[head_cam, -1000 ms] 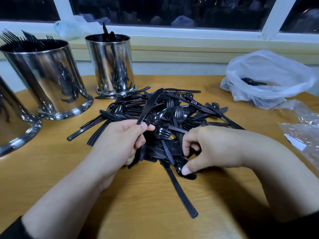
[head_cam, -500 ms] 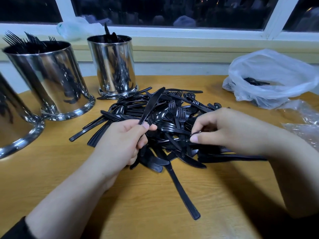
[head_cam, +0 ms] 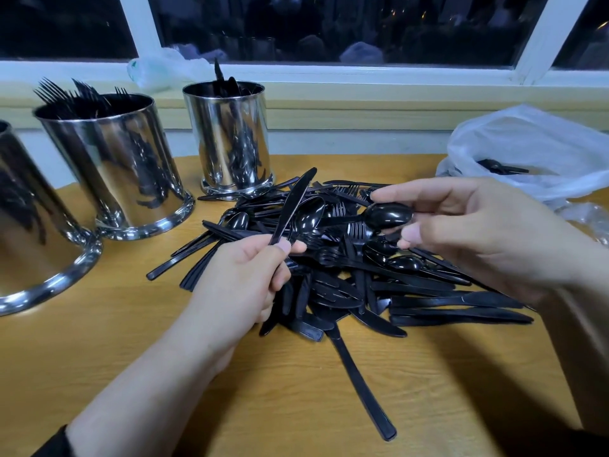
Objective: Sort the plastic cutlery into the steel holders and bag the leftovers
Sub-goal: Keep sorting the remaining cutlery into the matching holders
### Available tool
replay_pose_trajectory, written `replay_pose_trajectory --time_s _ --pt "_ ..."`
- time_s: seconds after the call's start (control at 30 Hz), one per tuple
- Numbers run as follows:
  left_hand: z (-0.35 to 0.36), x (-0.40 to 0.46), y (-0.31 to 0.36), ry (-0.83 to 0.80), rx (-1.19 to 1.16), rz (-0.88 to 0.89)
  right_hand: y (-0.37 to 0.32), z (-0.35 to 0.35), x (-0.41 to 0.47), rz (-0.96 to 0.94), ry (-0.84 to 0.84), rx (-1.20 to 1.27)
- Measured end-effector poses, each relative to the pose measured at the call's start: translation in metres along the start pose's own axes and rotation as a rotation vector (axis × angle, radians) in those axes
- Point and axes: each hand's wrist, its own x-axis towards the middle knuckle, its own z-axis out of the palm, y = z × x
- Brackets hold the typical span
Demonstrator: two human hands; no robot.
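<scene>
- The left hand (head_cam: 244, 278) grips a knife (head_cam: 293, 202) upright over the cutlery pile (head_cam: 346, 268).
- The right hand (head_cam: 487, 232) pinches a spoon (head_cam: 389, 215) by its bowl, just above the pile.
- Lift the spoon straight up so its handle clears the tangled forks.
- Carry each piece to its matching steel holder (head_cam: 230, 136) behind the pile.

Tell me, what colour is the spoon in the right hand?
Glossy black spoon, pinched by the right hand; head view.

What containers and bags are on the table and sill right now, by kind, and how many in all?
Steel holders: 3 (left edge, with forks, by the window)
White plastic bags: 2 (table right, sill)
Clear plastic wrap: 1
Total: 6
</scene>
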Motion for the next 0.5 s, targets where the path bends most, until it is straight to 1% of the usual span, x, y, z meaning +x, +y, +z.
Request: replay_pose_trajectory --time_s 0.03,0.13,0.27,0.33,0.4,0.43,0.5 --pt "0.0 0.0 0.0 0.001 -0.001 0.002 0.0 0.0 0.0 -0.016 0.015 -0.053" --pt "-0.001 0.0 0.0 0.007 -0.005 -0.001 0.002 0.002 0.003 -0.074 0.143 -0.196" --pt "0.001 -0.001 0.003 0.016 0.018 0.015 0.004 0.007 0.009 -0.178 0.274 -0.266" --pt "0.002 -0.001 0.003 0.022 0.02 0.025 0.006 0.007 0.014 -0.224 0.371 -0.205" --pt "0.003 -0.001 0.004 0.017 0.022 0.033 0.005 0.009 0.019 -0.239 0.469 -0.088" --pt "0.003 -0.001 0.004 0.014 0.029 0.04 0.005 0.011 0.021 -0.23 0.491 -0.021" --pt "0.003 -0.001 0.005 0.011 0.048 0.056 0.005 0.019 0.024 -0.185 0.448 0.092"
